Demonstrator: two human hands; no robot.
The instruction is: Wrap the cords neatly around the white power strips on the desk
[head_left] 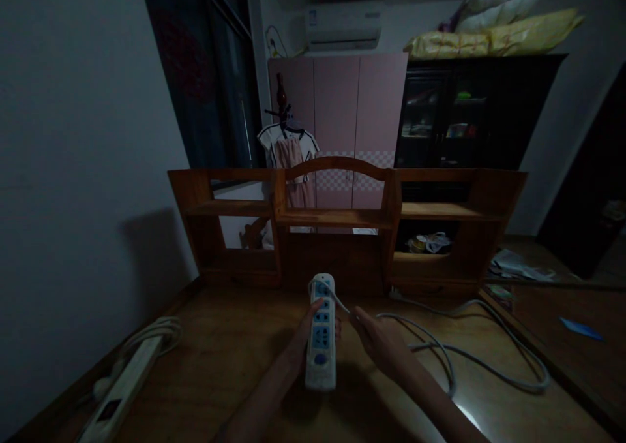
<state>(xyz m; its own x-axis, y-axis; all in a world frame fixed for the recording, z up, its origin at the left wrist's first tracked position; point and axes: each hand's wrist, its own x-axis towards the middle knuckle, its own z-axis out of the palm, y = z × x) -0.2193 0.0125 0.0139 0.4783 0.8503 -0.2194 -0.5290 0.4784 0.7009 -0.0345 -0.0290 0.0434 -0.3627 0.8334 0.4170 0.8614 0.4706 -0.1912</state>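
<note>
A white power strip (321, 371) with blue socket faces is held up in front of me, its long side pointing away. My left hand (309, 325) is wrapped round its middle, thumb on the top face and fingertips showing at the right edge. My right hand (370, 334) pinches the grey-white power cord (337, 297), just right of the strip. From there the cord crosses over the far end of the strip. The rest of it lies in loose loops on the wooden surface to the right.
A second power strip (124, 384) with its cord bundled lies at left along the wall. Behind my hands stands a wooden shelf unit (335, 218). A plug (395, 293) rests near its base. Beyond are a pink wardrobe (336, 104) and a dark cabinet (469, 117).
</note>
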